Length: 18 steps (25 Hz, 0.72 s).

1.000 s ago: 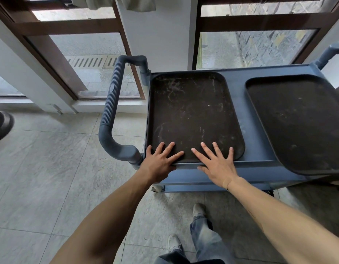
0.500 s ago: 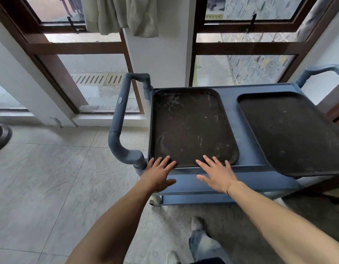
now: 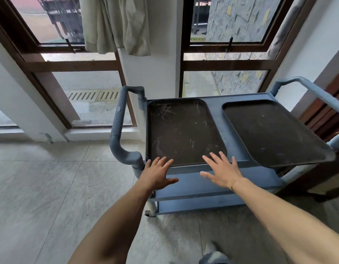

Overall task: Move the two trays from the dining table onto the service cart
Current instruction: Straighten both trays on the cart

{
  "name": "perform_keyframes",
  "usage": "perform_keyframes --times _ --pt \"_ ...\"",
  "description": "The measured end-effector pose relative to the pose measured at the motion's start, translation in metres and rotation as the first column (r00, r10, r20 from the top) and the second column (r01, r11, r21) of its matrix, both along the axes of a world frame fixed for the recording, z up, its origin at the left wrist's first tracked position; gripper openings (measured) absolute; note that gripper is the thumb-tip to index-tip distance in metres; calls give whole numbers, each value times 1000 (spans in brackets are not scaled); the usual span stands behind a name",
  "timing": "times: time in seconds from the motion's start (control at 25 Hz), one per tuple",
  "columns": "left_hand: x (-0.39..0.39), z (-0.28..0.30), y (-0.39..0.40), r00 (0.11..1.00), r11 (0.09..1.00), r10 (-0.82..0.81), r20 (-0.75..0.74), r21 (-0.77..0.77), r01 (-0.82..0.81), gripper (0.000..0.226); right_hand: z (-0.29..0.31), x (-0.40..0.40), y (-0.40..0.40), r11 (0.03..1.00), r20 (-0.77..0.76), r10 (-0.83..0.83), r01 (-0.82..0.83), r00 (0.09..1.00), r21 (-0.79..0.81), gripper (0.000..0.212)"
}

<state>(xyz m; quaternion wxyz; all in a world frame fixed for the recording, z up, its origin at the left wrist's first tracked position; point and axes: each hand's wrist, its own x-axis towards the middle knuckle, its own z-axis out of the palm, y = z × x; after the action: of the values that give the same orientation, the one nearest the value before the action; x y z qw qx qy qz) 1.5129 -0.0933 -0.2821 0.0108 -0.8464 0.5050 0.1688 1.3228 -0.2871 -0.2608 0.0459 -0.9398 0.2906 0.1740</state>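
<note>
Cart handle point(image 3: 119, 119) beside left tray point(image 3: 183, 130).

Left hand point(image 3: 157, 175) fingertips overlap near rim of scratched tray point(image 3: 183, 130); touching or hovering, cannot tell. Same for right hand point(image 3: 222, 173). Near rim of that tray partly hidden under both hands. Cart wheel point(image 3: 150, 210) below left hand partly hidden by forearm. Shoe point(image 3: 214, 258) below right hand blurred, cut by bottom edge. 2nd tray point(image 3: 275, 132), right of right hand, far corner overhangs cart point(image 3: 212, 185); support beneath hidden.
</note>
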Motion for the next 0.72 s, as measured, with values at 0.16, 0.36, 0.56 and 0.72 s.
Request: perform_keyframes --times 0.16,0.36,0.56,0.72 --pt "-12 12 -17 998 996 -31 51 -78 34 87 13 -23 -18 998 29 -40 41 999 -41 78" --pt "-32 28 -57 993 989 -64 97 -128 76 87 24 -58 -55 993 90 -73 81 993 -89 79" --pt "-79 39 -109 993 981 -44 110 -181 63 83 31 -111 -111 988 136 -110 124 985 -95 79" --pt "-128 42 -155 992 983 -22 124 -176 43 84 30 -160 -166 986 139 -110 126 984 -113 76"
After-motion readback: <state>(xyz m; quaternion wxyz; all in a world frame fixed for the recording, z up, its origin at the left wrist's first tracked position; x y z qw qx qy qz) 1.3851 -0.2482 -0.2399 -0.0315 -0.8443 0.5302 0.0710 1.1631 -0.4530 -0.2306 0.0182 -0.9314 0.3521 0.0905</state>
